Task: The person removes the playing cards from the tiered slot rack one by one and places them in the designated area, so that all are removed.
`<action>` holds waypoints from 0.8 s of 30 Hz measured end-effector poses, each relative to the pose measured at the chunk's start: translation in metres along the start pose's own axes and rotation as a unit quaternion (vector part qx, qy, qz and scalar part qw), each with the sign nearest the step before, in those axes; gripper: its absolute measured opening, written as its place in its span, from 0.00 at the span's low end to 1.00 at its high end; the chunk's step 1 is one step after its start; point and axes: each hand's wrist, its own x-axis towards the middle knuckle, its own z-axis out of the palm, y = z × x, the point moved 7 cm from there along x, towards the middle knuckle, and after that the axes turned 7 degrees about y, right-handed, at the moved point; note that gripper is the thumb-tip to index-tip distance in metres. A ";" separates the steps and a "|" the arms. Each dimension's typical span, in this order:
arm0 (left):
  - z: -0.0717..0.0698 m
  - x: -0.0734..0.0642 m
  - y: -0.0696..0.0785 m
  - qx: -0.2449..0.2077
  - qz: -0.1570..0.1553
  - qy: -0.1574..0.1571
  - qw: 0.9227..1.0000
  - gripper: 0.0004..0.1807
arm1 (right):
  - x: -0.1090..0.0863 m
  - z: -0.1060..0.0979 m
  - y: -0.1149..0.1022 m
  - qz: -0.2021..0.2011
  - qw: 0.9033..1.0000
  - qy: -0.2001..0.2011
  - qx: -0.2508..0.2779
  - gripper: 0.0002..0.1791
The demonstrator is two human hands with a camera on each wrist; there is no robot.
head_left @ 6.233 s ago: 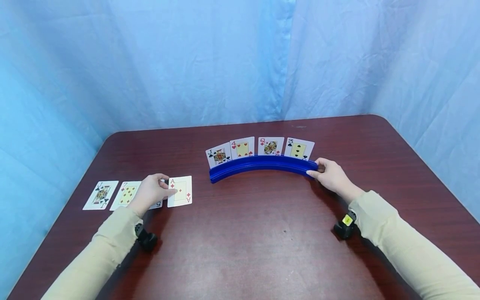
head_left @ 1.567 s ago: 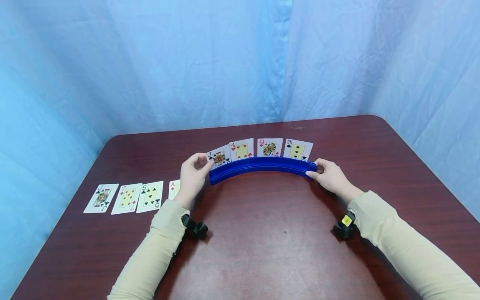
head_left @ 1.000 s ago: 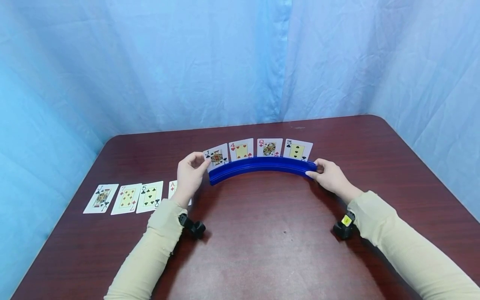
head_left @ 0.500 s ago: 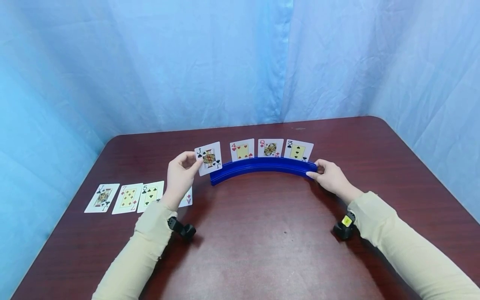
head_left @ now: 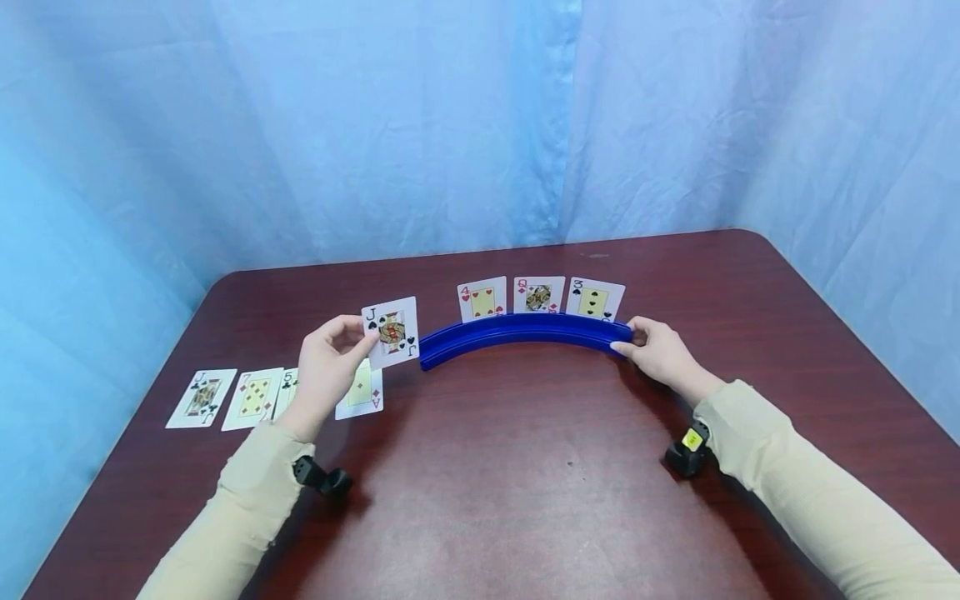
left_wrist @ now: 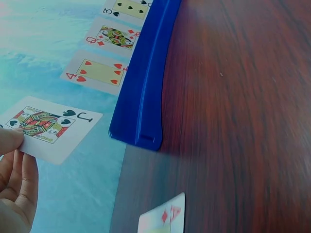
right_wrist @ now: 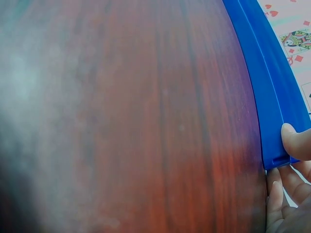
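Observation:
Between thumb and fingers my left hand [head_left: 327, 367] pinches the jack of spades [head_left: 392, 333], raised with its face toward me, just left of the holder. The left wrist view shows the thumb over the face of that jack [left_wrist: 46, 128]. My right hand [head_left: 663, 354] grips the right end of a curved blue card holder [head_left: 525, 327], thumb on its front. Standing in the holder are the four of hearts [head_left: 483, 298], the queen of diamonds [head_left: 539, 295] and the three of spades [head_left: 596, 298]. The holder's left end bears no card.
On the dark wooden table [head_left: 510, 483] at left lie the jack of clubs [head_left: 202, 398], seven of diamonds [head_left: 253, 398], five of clubs [head_left: 287, 387] and ace of diamonds [head_left: 362, 396]. My left hand and its jack partly cover the last two. Blue curtains [head_left: 375, 125] hang behind.
The ace of diamonds was laid on the table. My left hand then took the jack of spades out of the holder's left end and moved it left. My right hand stayed on the holder.

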 end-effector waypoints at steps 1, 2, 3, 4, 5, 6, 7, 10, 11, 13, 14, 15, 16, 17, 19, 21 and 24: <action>-0.003 -0.001 0.000 0.006 0.004 -0.001 1.000 0.09 | 0.000 0.000 0.000 0.000 1.000 0.000 0.000 0.10; -0.006 -0.002 0.001 0.015 0.009 -0.003 1.000 0.09 | 0.000 -0.001 0.000 0.000 1.000 0.001 0.000 0.10; -0.009 -0.003 0.001 0.021 0.013 -0.005 1.000 0.09 | 0.000 -0.001 0.000 -0.001 1.000 0.001 -0.001 0.10; -0.011 -0.003 0.001 0.028 0.018 -0.007 0.999 0.10 | 0.000 -0.001 0.001 -0.001 1.000 0.002 -0.002 0.10; -0.014 -0.004 0.001 0.036 0.022 -0.008 0.999 0.10 | 0.000 -0.001 0.001 -0.001 1.000 0.003 -0.002 0.10; -0.017 -0.005 0.001 0.043 0.027 -0.010 0.999 0.10 | 0.001 -0.001 0.001 -0.002 1.000 0.003 -0.002 0.10; -0.019 -0.005 0.000 0.050 0.032 -0.012 0.998 0.10 | 0.001 -0.001 0.001 -0.001 1.000 0.003 -0.002 0.10; -0.028 -0.007 -0.002 0.066 0.040 -0.013 0.997 0.10 | 0.001 -0.001 0.002 0.000 1.000 0.002 -0.001 0.10; -0.032 -0.008 -0.002 0.070 0.043 -0.013 0.997 0.10 | 0.001 -0.001 0.002 0.000 1.000 0.002 -0.001 0.10; -0.039 -0.009 -0.004 0.081 0.047 -0.012 0.996 0.11 | 0.001 -0.001 0.002 0.001 1.000 0.003 -0.002 0.10; -0.043 -0.009 -0.006 0.089 0.048 -0.013 0.995 0.11 | 0.001 -0.002 0.002 0.001 1.000 0.004 -0.002 0.10; -0.047 -0.010 -0.007 0.098 0.050 -0.014 0.994 0.11 | 0.001 -0.001 0.001 0.002 1.000 0.003 -0.001 0.10; -0.051 -0.010 -0.009 0.106 0.053 -0.015 0.993 0.12 | 0.001 -0.001 0.001 0.002 1.000 0.002 -0.001 0.10; -0.056 -0.011 -0.011 0.113 0.053 -0.017 0.992 0.12 | 0.001 -0.001 0.001 0.002 1.000 0.002 0.000 0.10; -0.065 -0.013 -0.016 0.131 0.053 -0.021 0.990 0.13 | 0.001 -0.001 0.001 0.002 1.000 0.000 0.000 0.10; -0.074 -0.014 -0.022 0.139 0.049 -0.023 0.989 0.13 | 0.000 0.000 0.001 0.002 1.000 -0.002 0.001 0.10; -0.089 -0.016 -0.039 0.143 0.036 -0.032 0.989 0.13 | 0.000 0.000 0.001 0.002 1.000 0.000 0.000 0.10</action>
